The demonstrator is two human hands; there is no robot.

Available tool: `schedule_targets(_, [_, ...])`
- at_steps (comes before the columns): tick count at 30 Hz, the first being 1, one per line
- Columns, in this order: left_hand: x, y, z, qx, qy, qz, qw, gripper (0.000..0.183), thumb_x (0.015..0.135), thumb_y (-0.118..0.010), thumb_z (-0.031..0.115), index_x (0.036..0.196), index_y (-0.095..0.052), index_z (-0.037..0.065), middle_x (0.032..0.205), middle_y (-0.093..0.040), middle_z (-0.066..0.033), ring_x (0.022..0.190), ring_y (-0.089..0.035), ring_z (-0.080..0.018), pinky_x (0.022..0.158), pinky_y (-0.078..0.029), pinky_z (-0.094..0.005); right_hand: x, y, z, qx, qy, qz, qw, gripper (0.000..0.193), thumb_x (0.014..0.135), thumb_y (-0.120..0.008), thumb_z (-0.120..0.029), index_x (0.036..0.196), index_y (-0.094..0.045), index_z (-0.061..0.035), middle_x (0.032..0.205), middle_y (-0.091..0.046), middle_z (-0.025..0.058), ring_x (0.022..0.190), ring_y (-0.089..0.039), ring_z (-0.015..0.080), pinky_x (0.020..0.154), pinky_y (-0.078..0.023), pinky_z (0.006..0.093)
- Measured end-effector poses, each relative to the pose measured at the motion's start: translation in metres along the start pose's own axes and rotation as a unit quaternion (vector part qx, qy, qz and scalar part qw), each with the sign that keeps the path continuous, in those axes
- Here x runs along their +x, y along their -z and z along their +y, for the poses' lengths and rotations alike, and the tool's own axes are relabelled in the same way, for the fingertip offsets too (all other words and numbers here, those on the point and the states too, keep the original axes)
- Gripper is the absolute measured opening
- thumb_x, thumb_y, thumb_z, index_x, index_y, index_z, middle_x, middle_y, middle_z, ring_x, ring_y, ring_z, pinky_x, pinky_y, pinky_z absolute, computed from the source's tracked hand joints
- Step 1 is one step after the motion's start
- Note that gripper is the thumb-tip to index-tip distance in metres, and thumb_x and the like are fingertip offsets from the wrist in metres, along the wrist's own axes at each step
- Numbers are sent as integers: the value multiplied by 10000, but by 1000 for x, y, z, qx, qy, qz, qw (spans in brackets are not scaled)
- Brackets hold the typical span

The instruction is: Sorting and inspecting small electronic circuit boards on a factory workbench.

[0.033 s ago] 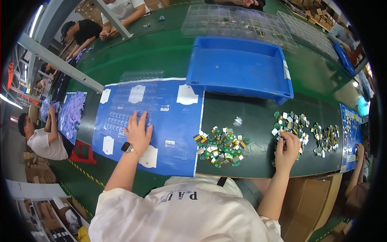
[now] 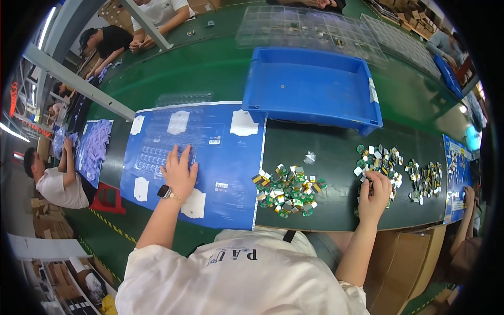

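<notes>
My left hand (image 2: 179, 173), wearing a watch and a bracelet, lies with fingers spread on a clear plastic blister tray (image 2: 152, 158). That tray rests on a blue printed sheet (image 2: 231, 173) with white patches. On the right, my right hand (image 2: 375, 197) reaches into a pile of small circuit boards (image 2: 386, 160), green with white and gold parts. Its fingers are curled and drawn together at the pile's near left edge; what is between the fingertips is too small to make out. Another heap of small circuit boards (image 2: 289, 191) lies between my hands.
A blue plastic bin (image 2: 315, 89) stands beyond the heaps, with clear compartment boxes (image 2: 310, 29) behind it. A small clear plastic piece (image 2: 310, 158) lies nearby. Farther right is a third board pile (image 2: 424, 181). A metal post (image 2: 79, 81) slants across the left. Co-workers sit around.
</notes>
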State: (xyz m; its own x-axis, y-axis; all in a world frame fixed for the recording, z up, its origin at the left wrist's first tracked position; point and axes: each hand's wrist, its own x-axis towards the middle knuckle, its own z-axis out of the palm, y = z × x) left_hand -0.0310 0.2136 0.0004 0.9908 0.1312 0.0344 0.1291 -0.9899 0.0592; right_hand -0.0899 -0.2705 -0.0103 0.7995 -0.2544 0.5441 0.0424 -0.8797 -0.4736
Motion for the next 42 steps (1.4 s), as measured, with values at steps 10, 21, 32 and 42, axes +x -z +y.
schedule_targets(10, [0,30,55,-163,-286,35,944,880,692,-763,451,1424,-387,140,1479,-272,-249,1370,-223,-474,1071,-214,-622,2,-1,0,-8,-1,0,1000,160,802,-612,-27,951,-663,-60,1006,-637,100,1002,-563,289,899,-419,385])
schedule_targets(21, [-35,-5,196,-110,-555,-102,819,787,602,-703,669,1331,-480,475,1502,-274,-154,1373,-199,-462,997,-210,-715,-6,25,-48,119,47,-170,977,287,725,-667,-8,1007,-665,-60,1087,-606,114,1048,-542,308,908,-431,395])
schedule_targets(32, [-15,-14,196,-252,-559,2,790,320,730,-740,228,1036,-653,196,1044,-621,15,989,-576,-197,834,-441,-374,-43,-23,-92,137,40,-207,968,401,716,-726,-88,1105,-633,-52,928,-630,86,867,-577,301,771,-470,380])
schedule_targets(42, [4,4,170,-550,-346,-67,757,270,758,-691,-11,992,-590,77,916,-630,-81,830,-623,-157,698,-505,-291,-39,-18,-88,227,32,-170,958,241,745,-668,-72,986,-666,-56,948,-647,110,888,-588,305,798,-463,387])
